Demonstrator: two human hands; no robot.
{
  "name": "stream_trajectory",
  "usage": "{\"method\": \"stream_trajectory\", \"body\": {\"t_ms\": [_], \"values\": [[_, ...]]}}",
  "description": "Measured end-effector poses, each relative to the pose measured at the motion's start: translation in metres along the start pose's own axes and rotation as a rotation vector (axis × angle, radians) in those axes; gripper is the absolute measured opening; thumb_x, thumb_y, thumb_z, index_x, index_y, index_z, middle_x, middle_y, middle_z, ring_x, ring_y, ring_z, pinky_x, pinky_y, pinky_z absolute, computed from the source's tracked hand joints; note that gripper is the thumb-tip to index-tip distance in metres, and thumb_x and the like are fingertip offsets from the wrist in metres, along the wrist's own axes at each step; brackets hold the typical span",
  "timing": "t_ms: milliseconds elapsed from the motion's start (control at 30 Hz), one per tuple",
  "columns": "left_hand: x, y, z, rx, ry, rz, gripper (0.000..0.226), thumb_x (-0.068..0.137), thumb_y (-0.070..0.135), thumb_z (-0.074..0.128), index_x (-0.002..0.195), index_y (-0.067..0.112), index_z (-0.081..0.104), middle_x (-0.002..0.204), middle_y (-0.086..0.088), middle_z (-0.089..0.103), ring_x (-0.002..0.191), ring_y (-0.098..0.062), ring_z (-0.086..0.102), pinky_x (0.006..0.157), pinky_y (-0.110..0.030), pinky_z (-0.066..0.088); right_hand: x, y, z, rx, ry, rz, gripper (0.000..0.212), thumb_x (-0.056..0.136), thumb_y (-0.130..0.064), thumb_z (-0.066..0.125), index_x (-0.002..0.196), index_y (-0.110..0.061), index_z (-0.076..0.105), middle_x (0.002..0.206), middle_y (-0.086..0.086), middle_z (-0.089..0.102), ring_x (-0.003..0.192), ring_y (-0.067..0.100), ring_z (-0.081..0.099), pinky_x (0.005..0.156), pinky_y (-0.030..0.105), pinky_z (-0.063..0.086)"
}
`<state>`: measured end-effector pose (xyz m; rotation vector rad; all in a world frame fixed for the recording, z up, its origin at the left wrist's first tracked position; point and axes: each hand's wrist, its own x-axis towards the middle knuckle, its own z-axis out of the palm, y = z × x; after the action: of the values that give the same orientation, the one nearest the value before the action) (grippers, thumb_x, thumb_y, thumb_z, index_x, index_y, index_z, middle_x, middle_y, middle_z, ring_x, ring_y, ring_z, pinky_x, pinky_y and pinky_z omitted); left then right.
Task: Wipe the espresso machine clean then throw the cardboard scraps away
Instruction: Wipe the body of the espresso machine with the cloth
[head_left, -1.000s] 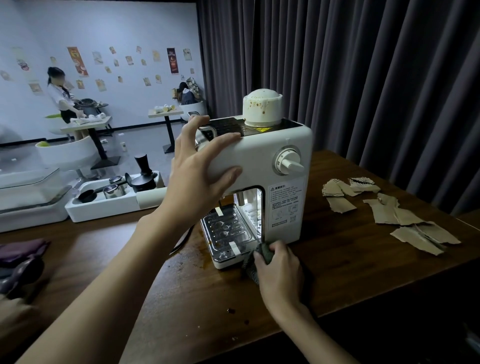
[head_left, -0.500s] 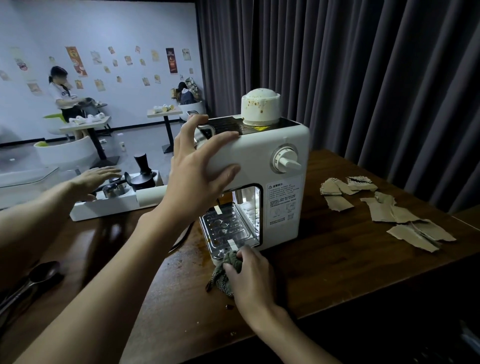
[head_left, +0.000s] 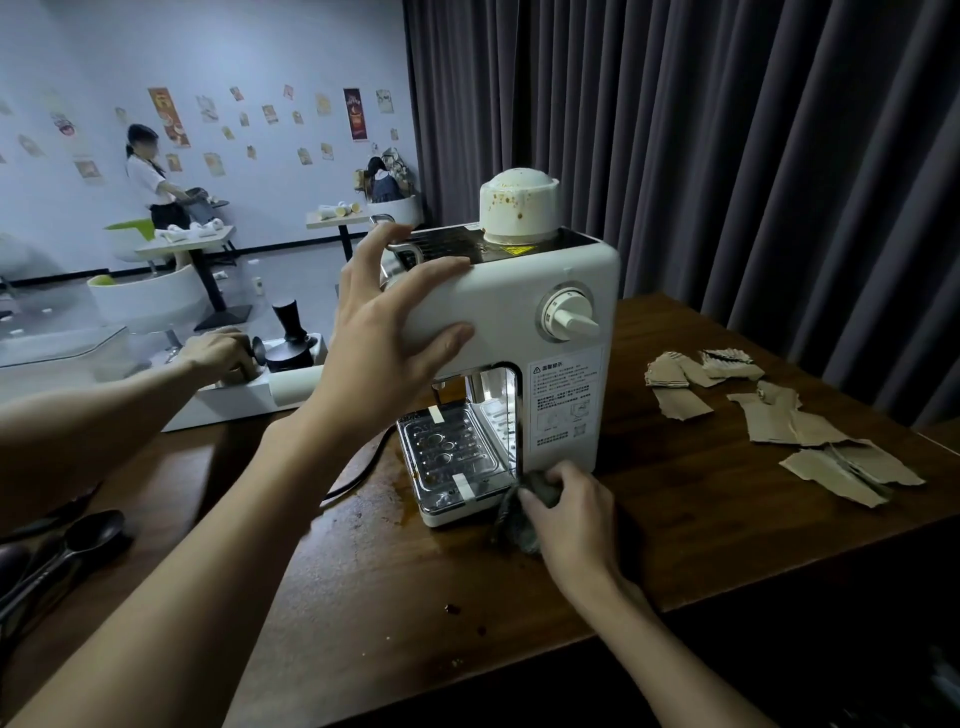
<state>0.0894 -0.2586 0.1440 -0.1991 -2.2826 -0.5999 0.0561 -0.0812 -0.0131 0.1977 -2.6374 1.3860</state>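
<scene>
The white espresso machine (head_left: 524, 332) stood near the middle of the wooden bench (head_left: 649, 525), its stained cap on top and its drip tray (head_left: 449, 457) facing the near left. The left hand (head_left: 387, 332) lay spread open against the machine's upper left corner, fingers over the top edge, bracing it. The right hand (head_left: 569, 512) was closed around a dark cloth (head_left: 519, 514), pressed at the machine's lower front corner beside the tray. Cardboard scraps (head_left: 779, 415) lay scattered toward the bench's right edge, well apart from the machine. Brown spills marked the wood by the tray. At the left edge, another person's hand (head_left: 215, 353) reached into a white tray (head_left: 249, 395) of accessories.
</scene>
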Motion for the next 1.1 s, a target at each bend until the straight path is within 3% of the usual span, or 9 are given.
{"method": "stream_trajectory", "body": {"t_ms": [133, 300, 400, 567, 733, 833, 900, 967, 1100], "values": [[0.000, -0.001, 0.000, -0.024, -0.001, 0.013, 0.046, 0.085, 0.039, 0.070, 0.130, 0.036, 0.061, 0.155, -0.005, 0.023, 0.146, -0.026, 0.021, 0.118, -0.053, 0.030, 0.017, 0.015, -0.017, 0.018, 0.086, 0.014, 0.017, 0.084, -0.017, 0.075, 0.095, -0.009, 0.063, 0.101, 0.005, 0.062, 0.086, 0.014, 0.055, 0.062, 0.010, 0.038], [0.000, 0.000, -0.001, -0.031, 0.002, 0.003, 0.046, 0.084, 0.040, 0.069, 0.129, 0.036, 0.061, 0.155, -0.005, 0.023, 0.146, -0.024, 0.021, 0.119, -0.049, 0.029, 0.028, 0.017, -0.027, 0.012, 0.215, 0.078, 0.024, 0.086, -0.017, 0.072, 0.106, -0.006, 0.064, 0.112, 0.009, 0.062, 0.093, 0.017, 0.055, 0.073, 0.024, 0.041], [-0.001, 0.001, 0.000, -0.040, 0.001, -0.002, 0.046, 0.084, 0.039, 0.070, 0.129, 0.036, 0.061, 0.155, -0.004, 0.022, 0.147, -0.022, 0.020, 0.119, -0.048, 0.029, 0.018, 0.006, -0.018, 0.027, 0.213, 0.062, 0.027, 0.089, -0.016, 0.069, 0.112, -0.006, 0.061, 0.119, 0.008, 0.057, 0.106, 0.022, 0.057, 0.075, 0.022, 0.039], [-0.001, 0.001, 0.000, -0.039, 0.003, 0.000, 0.045, 0.086, 0.033, 0.074, 0.130, 0.036, 0.061, 0.155, -0.003, 0.022, 0.146, -0.024, 0.021, 0.118, -0.050, 0.030, 0.000, -0.002, -0.002, 0.039, 0.134, -0.110, 0.027, 0.088, -0.018, 0.070, 0.113, -0.007, 0.063, 0.114, 0.004, 0.057, 0.101, 0.017, 0.056, 0.079, 0.018, 0.044], [-0.001, 0.002, 0.000, -0.037, 0.001, -0.015, 0.046, 0.086, 0.029, 0.076, 0.129, 0.036, 0.061, 0.156, -0.002, 0.021, 0.146, -0.024, 0.021, 0.118, -0.050, 0.032, 0.022, -0.001, -0.025, 0.117, 0.312, 0.029, 0.031, 0.089, -0.018, 0.069, 0.117, -0.005, 0.062, 0.119, 0.007, 0.058, 0.103, 0.017, 0.055, 0.071, 0.014, 0.037], [-0.001, 0.002, 0.000, -0.045, 0.007, -0.013, 0.046, 0.086, 0.029, 0.076, 0.129, 0.036, 0.061, 0.155, -0.001, 0.021, 0.145, -0.023, 0.021, 0.117, -0.050, 0.033, 0.011, -0.011, -0.018, 0.149, 0.270, -0.035, 0.032, 0.088, -0.016, 0.070, 0.117, -0.009, 0.059, 0.117, 0.004, 0.058, 0.104, 0.017, 0.056, 0.068, 0.006, 0.036], [-0.001, 0.002, 0.001, -0.043, 0.010, -0.006, 0.046, 0.086, 0.030, 0.076, 0.129, 0.036, 0.062, 0.155, -0.001, 0.022, 0.145, -0.023, 0.021, 0.117, -0.050, 0.032, 0.003, -0.013, -0.012, 0.251, 0.188, -0.090, 0.049, 0.086, -0.014, 0.071, 0.129, -0.017, 0.049, 0.116, -0.001, 0.058, 0.104, 0.013, 0.056, 0.078, 0.016, 0.051], [-0.001, 0.001, 0.000, -0.036, 0.010, -0.005, 0.045, 0.086, 0.032, 0.075, 0.129, 0.037, 0.061, 0.155, -0.001, 0.022, 0.146, -0.022, 0.021, 0.117, -0.050, 0.032, 0.001, -0.013, -0.016, 0.402, 0.183, -0.057, 0.063, 0.085, -0.010, 0.071, 0.138, -0.020, 0.040, 0.116, -0.003, 0.057, 0.105, 0.012, 0.058, 0.083, 0.028, 0.057], [-0.001, 0.001, 0.000, -0.034, 0.004, -0.007, 0.045, 0.087, 0.033, 0.074, 0.129, 0.038, 0.061, 0.155, 0.000, 0.021, 0.145, -0.022, 0.019, 0.117, -0.052, 0.032, 0.011, -0.016, -0.030, 0.469, 0.373, -0.069, 0.043, 0.084, -0.004, 0.070, 0.123, -0.013, 0.053, 0.118, -0.004, 0.049, 0.109, 0.014, 0.054, 0.083, 0.021, 0.051]]}}
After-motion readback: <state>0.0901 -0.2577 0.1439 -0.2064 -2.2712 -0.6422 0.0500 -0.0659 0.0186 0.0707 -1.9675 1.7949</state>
